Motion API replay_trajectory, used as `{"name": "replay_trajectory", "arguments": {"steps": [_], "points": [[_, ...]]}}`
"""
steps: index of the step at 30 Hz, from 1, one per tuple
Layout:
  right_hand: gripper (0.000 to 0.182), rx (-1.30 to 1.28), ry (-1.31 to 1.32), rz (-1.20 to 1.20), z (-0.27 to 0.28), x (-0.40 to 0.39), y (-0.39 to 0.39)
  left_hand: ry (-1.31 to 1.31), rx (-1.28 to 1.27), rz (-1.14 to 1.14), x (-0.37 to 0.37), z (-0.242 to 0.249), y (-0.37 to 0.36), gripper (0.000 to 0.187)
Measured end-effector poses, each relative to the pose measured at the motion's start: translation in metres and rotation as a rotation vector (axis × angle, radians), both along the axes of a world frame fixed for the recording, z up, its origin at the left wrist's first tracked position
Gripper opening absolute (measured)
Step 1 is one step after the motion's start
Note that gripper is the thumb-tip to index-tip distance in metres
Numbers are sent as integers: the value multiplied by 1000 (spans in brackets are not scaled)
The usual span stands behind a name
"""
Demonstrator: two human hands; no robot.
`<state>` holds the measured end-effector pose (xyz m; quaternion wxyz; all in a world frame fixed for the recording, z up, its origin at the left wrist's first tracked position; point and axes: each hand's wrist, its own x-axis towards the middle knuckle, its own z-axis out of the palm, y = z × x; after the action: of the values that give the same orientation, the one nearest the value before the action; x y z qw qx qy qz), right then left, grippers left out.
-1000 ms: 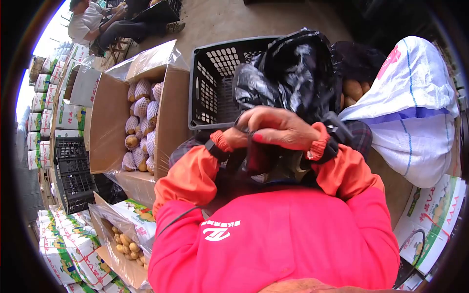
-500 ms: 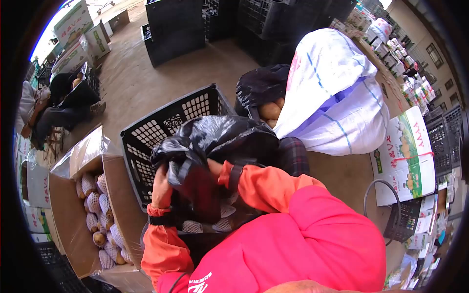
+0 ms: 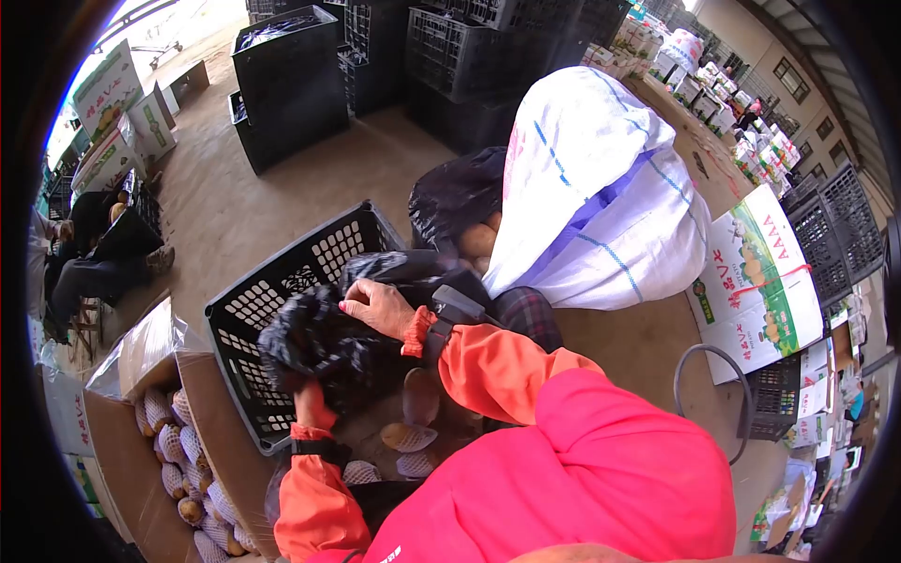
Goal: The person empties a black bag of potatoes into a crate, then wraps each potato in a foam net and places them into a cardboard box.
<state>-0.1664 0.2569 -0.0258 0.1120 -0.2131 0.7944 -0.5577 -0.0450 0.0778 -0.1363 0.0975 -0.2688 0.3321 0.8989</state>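
Note:
A crumpled black plastic bag (image 3: pixel 314 333) lies over the near part of a black plastic crate (image 3: pixel 246 310) in front of me. My right hand (image 3: pixel 380 310) is on top of the bag, its fingers curled together on the plastic. Lower on the left, my left hand (image 3: pixel 313 405) reaches under the bag's edge, and its fingers are hidden. Just below the bag, close to my body, lie several brownish potato-like pieces in foam nets (image 3: pixel 409 436).
At the left stands an open cardboard box (image 3: pixel 221 413) with several netted pieces. A large white sack (image 3: pixel 601 188) and a black bag of bare potatoes (image 3: pixel 479 239) stand ahead. Stacked dark crates (image 3: pixel 291 89) are farther off. A seated person (image 3: pixel 99 277) is at the far left.
My right hand has come out from behind the bag onto its top. My left hand has moved lower, under its edge. The bag has sunk and shifted left, uncovering more netted pieces. The view has shifted.

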Motion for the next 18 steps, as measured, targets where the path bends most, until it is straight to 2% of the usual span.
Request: {"name": "replay_trajectory", "arguments": {"steps": [1, 2, 4, 5, 6, 8, 9, 10, 12, 14, 15, 18], "points": [[24, -74, -10, 11, 3, 0, 2, -14, 157, 26, 1, 32, 2, 38], [24, -71, -12, 8, 2, -2, 5, -16, 160, 24, -1, 39, 0, 38], [26, -79, 245, -62, -5, -6, 13, -15, -3, 263, -4, 41, -15, 33], [27, 13, 357, -114, -10, -10, 21, 8, -151, 202, -5, 9, -37, 36], [26, 43, 409, -159, -15, -14, 30, 11, -151, 193, -4, 15, -39, 36], [26, -78, 267, -261, -31, -20, 50, -182, -1570, -364, 2, 47, -44, 45], [25, -84, 177, -315, -39, -17, 60, -281, -1732, -402, 6, 77, -27, 53], [25, -80, 178, -329, -41, -7, 68, -115, -1860, -285, 15, 69, -29, 51], [25, -269, -454, -282, -46, 20, 85, 44, -1646, -277, 26, 70, -39, 47], [28, -272, -744, -398, -59, 43, 96, 1, -1855, -231, 40, 59, -62, 44], [33, -238, -751, -430, -70, 50, 98, -75, -1913, -188, 45, 60, -71, 43], [32, -445, -875, -611, -65, 70, 91, -274, -1929, -132, 68, 14, -113, 53]]}}
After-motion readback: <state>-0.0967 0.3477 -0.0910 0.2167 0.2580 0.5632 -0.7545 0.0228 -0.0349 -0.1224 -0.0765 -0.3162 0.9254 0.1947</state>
